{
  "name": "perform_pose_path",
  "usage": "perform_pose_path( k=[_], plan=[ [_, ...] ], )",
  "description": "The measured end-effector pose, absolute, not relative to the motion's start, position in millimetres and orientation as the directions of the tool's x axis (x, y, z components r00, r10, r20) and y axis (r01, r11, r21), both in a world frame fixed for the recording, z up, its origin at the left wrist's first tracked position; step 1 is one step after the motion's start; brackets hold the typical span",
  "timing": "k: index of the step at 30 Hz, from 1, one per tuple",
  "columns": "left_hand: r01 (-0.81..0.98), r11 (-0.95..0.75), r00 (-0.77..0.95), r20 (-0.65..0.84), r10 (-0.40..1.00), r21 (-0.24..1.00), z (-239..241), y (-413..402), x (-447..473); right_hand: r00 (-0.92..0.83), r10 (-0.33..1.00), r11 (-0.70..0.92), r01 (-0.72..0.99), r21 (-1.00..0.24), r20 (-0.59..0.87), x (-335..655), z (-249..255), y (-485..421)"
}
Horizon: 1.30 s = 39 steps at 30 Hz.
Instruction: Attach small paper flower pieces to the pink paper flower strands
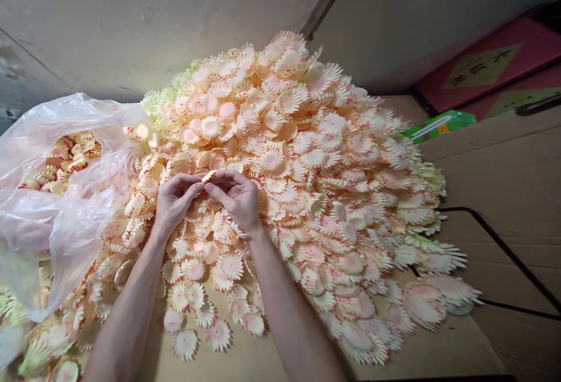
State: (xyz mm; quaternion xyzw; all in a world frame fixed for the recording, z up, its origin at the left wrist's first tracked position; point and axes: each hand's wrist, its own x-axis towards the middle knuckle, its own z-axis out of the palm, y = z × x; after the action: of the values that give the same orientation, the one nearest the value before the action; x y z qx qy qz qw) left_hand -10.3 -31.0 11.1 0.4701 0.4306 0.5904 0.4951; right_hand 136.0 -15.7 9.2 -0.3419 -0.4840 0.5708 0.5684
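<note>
Both hands meet over the front left of a large heap of pale cream and pink artificial flower petal pieces, round with fringed, red-flecked edges. Between my left hand and my right hand is one small cream petal piece. The thumbs and fingertips of both hands pinch it, and the fingers partly cover it. Single pieces, such as a flat petal disc, lie on the table in front of the heap.
A clear plastic bag on the left holds more curled pieces. The brown tabletop shows at the front. To the right are a green packet, pink boxes, cardboard and a black cable. A pale wall stands behind.
</note>
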Motion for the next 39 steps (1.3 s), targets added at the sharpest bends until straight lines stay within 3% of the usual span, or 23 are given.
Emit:
perform_pose_path(
  k=[10,39],
  plan=[
    [-0.166,-0.098,-0.097,0.082,0.992,0.981,11.2,-31.9,-11.6,-0.203,0.973,0.030,-0.363,-0.931,0.110,140.7,6.5,-14.7],
    [-0.061,-0.108,-0.131,0.099,0.986,0.992,9.9,-30.0,-12.4,-0.131,0.991,-0.047,-0.282,-0.958,-0.010,142.3,6.6,-14.4]
  ],
)
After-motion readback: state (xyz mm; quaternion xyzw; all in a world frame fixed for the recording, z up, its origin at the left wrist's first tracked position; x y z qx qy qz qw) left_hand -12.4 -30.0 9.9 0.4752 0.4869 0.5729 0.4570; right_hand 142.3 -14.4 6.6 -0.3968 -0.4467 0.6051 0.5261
